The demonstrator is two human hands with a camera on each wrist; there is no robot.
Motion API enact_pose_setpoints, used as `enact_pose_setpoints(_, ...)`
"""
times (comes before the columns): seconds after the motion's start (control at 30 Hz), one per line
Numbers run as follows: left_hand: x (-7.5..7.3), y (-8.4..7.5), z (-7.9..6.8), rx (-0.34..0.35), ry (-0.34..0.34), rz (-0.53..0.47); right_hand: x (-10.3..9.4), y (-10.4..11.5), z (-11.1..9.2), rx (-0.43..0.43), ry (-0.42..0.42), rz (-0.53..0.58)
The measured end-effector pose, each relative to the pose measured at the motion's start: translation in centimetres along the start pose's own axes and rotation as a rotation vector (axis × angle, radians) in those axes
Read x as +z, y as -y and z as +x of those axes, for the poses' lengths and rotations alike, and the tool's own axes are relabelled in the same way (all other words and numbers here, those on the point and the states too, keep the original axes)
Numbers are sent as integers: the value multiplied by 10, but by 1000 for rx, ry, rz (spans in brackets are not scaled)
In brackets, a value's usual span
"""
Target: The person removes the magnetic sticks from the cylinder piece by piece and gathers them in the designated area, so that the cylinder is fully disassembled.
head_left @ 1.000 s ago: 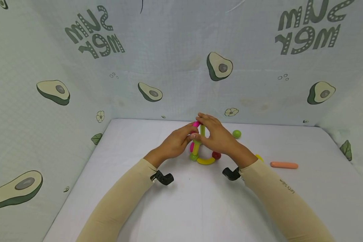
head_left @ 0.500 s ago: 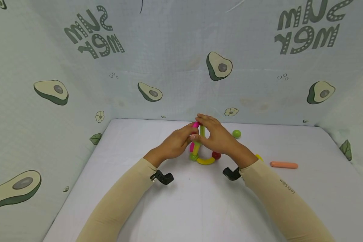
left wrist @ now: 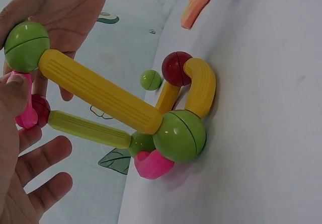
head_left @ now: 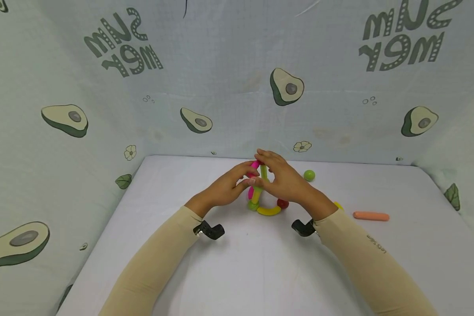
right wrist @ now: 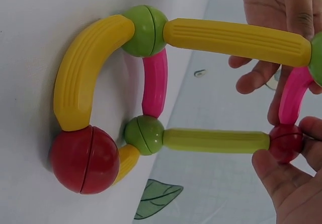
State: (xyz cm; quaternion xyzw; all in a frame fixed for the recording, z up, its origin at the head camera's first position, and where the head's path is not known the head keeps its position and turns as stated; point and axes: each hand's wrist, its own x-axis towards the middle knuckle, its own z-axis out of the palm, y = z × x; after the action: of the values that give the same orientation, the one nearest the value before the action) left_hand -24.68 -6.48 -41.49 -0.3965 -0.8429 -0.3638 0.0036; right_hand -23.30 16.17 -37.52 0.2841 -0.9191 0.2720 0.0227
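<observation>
A frame of magnetic sticks and balls stands on the table. Its base joins a curved yellow stick (right wrist: 75, 75), a red ball (right wrist: 85, 159) and green balls. Rising from it are a yellow stick (left wrist: 100, 90) and a lime stick (left wrist: 90, 128). A short pink stick (right wrist: 293, 95) bridges their tops, between a green ball (left wrist: 26, 47) and a red ball (right wrist: 286, 142). My left hand (head_left: 223, 186) pinches this upper pink stick with thumb and index finger, the other fingers spread. My right hand (head_left: 288, 180) grips the top corners, fingertips on the upper red ball, thumb by the green one.
A loose green ball (head_left: 309, 175) lies behind the right hand. An orange stick (head_left: 371, 216) rests to the right, and a yellow piece (head_left: 338, 205) is partly covered by the right forearm. A printed cloth (head_left: 237, 87) hangs behind the table.
My left hand has shifted slightly left, its thumb drawn a little away from the right thumb. The right hand and the frame stay nearly still.
</observation>
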Motion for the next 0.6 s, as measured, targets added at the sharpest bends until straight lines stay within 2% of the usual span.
enact_pose_setpoints(0.37,-4,-9,0,28,1,80,-4,-4,-2,-28,23,20)
enact_pose_setpoints(0.6,-5,-8,1,-16,22,50,-3,-6,-3,-13,19,38)
